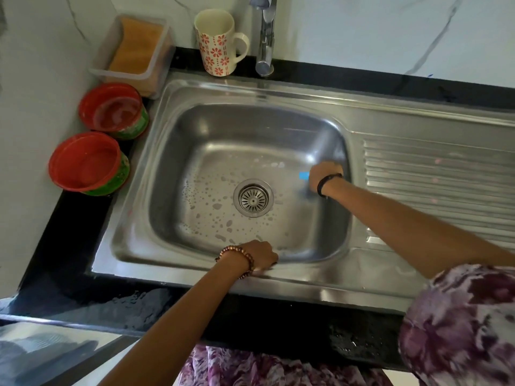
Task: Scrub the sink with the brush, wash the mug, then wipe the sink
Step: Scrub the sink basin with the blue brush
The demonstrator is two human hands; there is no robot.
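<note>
The stainless steel sink (195,87) with its rectangular basin sits in the black worktop (69,240), wet and spotted with foam around the round drain (253,198). The right hand (324,175) is low at the right wall of the basin, closed around a blue-handled brush (304,176); only a small blue part shows and the bristles are blurred. The left hand (260,257) rests on the front rim, fingers bent over the edge, holding nothing. The steel is hard and will be slippery, so I judge the rim gives good support. The brush seems light and stiff, best held by the handle. The cream ceramic mug with red flowers (216,41) stands upright behind the basin, just beside the chrome tap (266,37); it is fragile and slippery when soapy, so take the handle or wrap the body
</note>
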